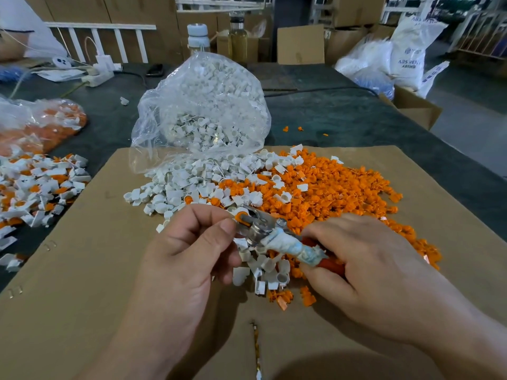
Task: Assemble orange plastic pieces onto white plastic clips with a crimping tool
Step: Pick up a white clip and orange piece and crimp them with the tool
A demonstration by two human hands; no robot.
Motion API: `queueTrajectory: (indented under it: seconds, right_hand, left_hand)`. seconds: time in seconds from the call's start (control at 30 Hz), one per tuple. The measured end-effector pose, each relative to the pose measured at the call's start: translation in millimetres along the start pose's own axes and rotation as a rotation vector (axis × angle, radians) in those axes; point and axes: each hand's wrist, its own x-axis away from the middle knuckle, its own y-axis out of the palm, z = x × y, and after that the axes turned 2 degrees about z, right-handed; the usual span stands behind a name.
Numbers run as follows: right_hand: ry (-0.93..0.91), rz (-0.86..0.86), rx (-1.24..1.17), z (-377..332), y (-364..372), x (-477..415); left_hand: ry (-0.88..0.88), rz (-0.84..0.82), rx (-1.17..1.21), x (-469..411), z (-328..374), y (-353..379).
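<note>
Right hand [370,270] holds crimping tool [263,229]; left hand [189,250] seemingly pinches orange piece [242,218].

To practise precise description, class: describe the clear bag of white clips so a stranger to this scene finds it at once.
Start at the big cardboard sheet. At its far edge a clear plastic bag lies open, spilling white clips onto it. Unlike the bag at the left, which holds mostly orange pieces, this one holds only white.
</note>
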Motion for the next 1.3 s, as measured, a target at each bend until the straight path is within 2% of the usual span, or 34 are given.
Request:
queueTrajectory:
  seconds: [0.2,0.4,0.5,0.57,0.67,0.73,0.8,0.9,1.03,1.13,1.23,1.3]
  right_hand:
    - [0.053,-0.027,0.002,-2,2,3]
    - [0.055,0.032,-0.033,-5,5,4]
    - [0.055,0.024,-0.073,-1,6,2]
    - [0.066,0.063,-0.017,2,7,-1]
    - [0.118,0.073,0.079,6,10,-5]
    - [0.143,0.045,0.126,9,11,-8]
    - [0.156,0.045,0.172,11,12,-8]
    - [0.159,-0.004,0.247,11,13,-10]
    - [0.15,-0.057,0.232,15,16,-11]
    - [0.098,0.062,0.193,11,17,-10]
    - [-0.043,0.279,-0.024,-5,18,-9]
    - [-0.128,0.289,-0.16,-15,21,-8]
  left_hand:
    - [0.023,0.016,-0.039,2,-2,2]
    - [0.045,0.048,-0.054,4,2,3]
    - [0.032,0.144,-0.118,3,3,1]
    - [-0.035,0.203,-0.144,0,3,-2]
    - [-0.19,0.148,-0.111,1,1,0]
    - [-0.23,0.115,-0.085,3,2,5]
    - [-0.224,0.144,-0.077,4,3,7]
    - [-0.154,0.155,-0.227,4,2,5]
    - [-0.089,0.016,-0.397,11,4,7]
    - [-0.042,-0.062,-0.412,14,4,10]
    - [0.019,-0.098,-0.429,16,2,10]
    - [0.095,-0.103,-0.431,17,2,9]
